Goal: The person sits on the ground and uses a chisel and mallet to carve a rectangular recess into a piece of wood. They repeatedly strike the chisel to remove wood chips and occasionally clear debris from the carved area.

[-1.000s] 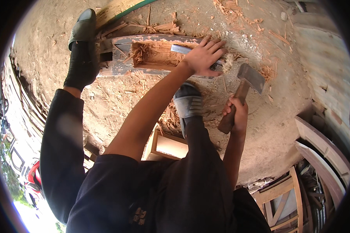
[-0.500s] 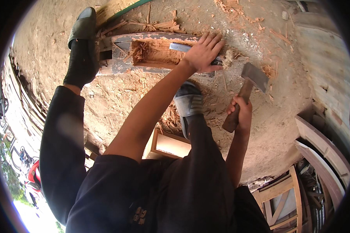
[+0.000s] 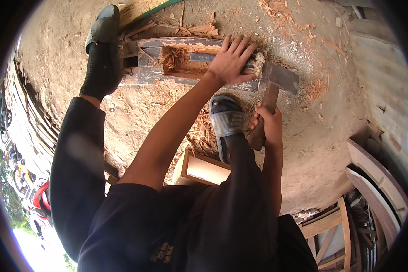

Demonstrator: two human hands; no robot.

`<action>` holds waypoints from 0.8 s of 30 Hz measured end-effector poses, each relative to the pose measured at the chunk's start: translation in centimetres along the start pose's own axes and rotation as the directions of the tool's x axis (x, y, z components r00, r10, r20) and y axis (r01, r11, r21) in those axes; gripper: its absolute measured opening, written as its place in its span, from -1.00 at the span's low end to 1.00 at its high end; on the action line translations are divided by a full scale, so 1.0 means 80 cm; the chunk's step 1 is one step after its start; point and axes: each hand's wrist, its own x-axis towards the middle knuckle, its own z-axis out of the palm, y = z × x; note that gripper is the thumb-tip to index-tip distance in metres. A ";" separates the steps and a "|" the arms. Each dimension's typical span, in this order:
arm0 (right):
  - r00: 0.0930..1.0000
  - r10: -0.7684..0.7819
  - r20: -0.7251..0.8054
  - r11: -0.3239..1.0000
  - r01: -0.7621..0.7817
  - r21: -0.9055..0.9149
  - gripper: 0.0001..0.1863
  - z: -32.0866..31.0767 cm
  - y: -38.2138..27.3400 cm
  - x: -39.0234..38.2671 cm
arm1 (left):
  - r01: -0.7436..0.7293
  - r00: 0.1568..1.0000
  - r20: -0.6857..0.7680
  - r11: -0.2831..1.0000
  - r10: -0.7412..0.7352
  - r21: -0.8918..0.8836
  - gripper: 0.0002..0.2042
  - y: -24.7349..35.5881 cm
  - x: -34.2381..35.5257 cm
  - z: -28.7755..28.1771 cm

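Observation:
A weathered wooden beam (image 3: 149, 68) with flaking dark paint lies across the ground, a rectangular recess (image 3: 181, 70) cut into it. My left hand (image 3: 231, 63) lies palm down over a chisel (image 3: 200, 57), fingers extended past it and thumb on the near side, keeping hold of it. The flat steel blade points left into the recess; the frayed handle end (image 3: 259, 63) sticks out to the right. My right hand (image 3: 273, 124) is closed round the wooden handle of a hammer (image 3: 280, 78), its heavy metal head right against or very near that frayed end.
Wood chips (image 3: 199, 29) litter the dirt floor around the beam. My sandalled feet (image 3: 224, 120) straddle the work. A small wooden box-like piece (image 3: 204, 168) sits between my legs. At right are a corrugated metal sheet (image 3: 381, 68), curved boards (image 3: 376, 172) and a wooden frame (image 3: 326, 231).
The hammer head has swung left to the chisel's handle end. My left hand and the chisel have shifted left along the recess. The view has moved slightly.

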 end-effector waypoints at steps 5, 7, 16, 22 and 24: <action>0.997 0.007 -0.083 0.997 0.000 0.080 -0.85 -0.020 0.009 -0.010 | -0.018 0.995 -0.104 0.998 0.011 -0.065 -0.31 0.004 -0.006 -0.001; 0.994 -0.003 -0.105 0.996 0.012 0.090 -0.85 -0.026 0.011 -0.011 | -0.035 0.986 -0.167 0.993 0.016 -0.109 -0.39 0.013 -0.015 -0.003; 0.996 0.000 -0.094 0.994 0.011 0.111 -0.85 -0.032 0.012 -0.006 | -0.088 0.979 -0.202 0.829 -0.031 -0.552 -0.45 0.076 -0.014 -0.013; 0.996 -0.007 -0.094 0.989 0.021 0.149 -0.86 -0.025 0.008 -0.008 | -0.011 0.977 -0.182 0.833 -0.108 -0.554 -0.42 0.075 -0.006 -0.017; 0.996 0.001 -0.085 0.986 0.013 0.167 -0.85 -0.025 0.009 -0.007 | -0.007 0.965 -0.226 0.851 -0.131 -0.525 -0.44 0.080 -0.001 -0.019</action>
